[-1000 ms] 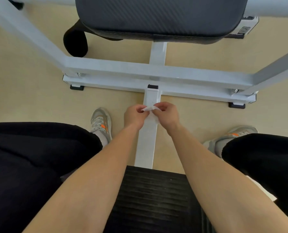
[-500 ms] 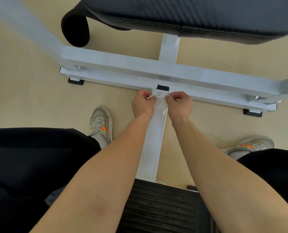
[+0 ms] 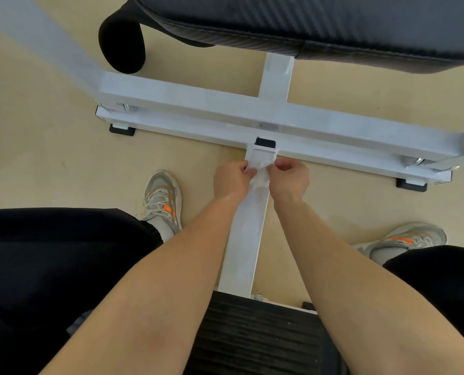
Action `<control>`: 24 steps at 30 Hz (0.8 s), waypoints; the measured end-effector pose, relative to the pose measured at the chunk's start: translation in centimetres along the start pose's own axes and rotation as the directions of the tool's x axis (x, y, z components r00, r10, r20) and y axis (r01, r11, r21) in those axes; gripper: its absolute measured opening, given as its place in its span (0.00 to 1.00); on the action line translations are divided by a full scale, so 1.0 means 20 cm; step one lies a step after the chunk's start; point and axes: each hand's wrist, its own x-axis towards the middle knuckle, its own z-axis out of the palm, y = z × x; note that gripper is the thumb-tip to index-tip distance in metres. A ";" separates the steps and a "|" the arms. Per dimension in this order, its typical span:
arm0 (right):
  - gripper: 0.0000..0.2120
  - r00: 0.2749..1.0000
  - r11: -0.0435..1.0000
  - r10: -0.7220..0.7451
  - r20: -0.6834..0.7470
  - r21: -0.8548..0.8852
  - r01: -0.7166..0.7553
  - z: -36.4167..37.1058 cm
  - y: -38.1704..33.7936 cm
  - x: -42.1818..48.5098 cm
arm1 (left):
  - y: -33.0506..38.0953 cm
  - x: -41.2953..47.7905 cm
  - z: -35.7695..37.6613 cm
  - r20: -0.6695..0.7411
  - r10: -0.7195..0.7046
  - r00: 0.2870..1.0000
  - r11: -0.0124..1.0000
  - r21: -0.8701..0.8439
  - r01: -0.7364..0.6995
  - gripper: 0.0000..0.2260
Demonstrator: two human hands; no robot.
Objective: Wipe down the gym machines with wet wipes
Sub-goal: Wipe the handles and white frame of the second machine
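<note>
- While the person sits astride the machine with both bare forearms stretched forward and down, the left hand (image 3: 232,182) and the right hand (image 3: 291,181) meet over the white centre beam (image 3: 245,239) of the frame.
- Between the two hands is a crumpled white wet wipe (image 3: 260,177). It is over the top of the centre beam, close to the beam's far end and just short of the black end cap (image 3: 265,142).
- The fingers (image 3: 248,171) of the left hand are curled and pinch the left side of the wipe. The right hand's fingers (image 3: 282,165) are curled as well and pinch its right side, so both hands grip the same wipe.
- Whether the wipe lies pressed against the metal or is held a touch above it, I cannot tell from where I stand.
- The centre beam runs from a black ribbed pad (image 3: 252,334) at the person's end out to a low white base bar (image 3: 187,128) that lies crosswise on the floor.
- That base bar rests on black rubber feet, one (image 3: 122,130) at the left end and one (image 3: 412,184) at the right.
- Just beyond it a second white crossbar (image 3: 211,104) runs the same way, and a white post (image 3: 276,74) leads from it toward a dark padded cushion (image 3: 306,20).
- A black foam roller (image 3: 121,46) sits below the cushion's left end.
- The person wears black trousers (image 3: 49,266) and grey shoes with orange marks. The left shoe (image 3: 161,201) stands near the beam, and the right shoe (image 3: 403,240) is well apart from it.
- The floor (image 3: 36,147) is pale beige.
</note>
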 end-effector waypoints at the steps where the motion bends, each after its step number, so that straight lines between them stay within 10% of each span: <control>1: 0.07 1.000 0.999 -0.002 -0.016 0.033 0.003 0.00 -0.01 0.00 | 0.01 0.01 -0.01 -0.005 0.020 1.000 1.000 0.012 -0.019 0.13; 8: 0.11 0.995 0.982 -0.091 -0.037 0.166 0.096 0.00 -0.03 -0.04 | 0.12 0.00 -0.02 -0.181 0.133 0.974 0.983 -0.099 -0.152 0.15; 24: 0.16 1.000 0.998 -0.014 0.024 0.066 0.013 0.05 0.00 0.00 | 0.08 0.02 -0.03 -0.036 0.114 0.993 0.993 -0.037 -0.116 0.12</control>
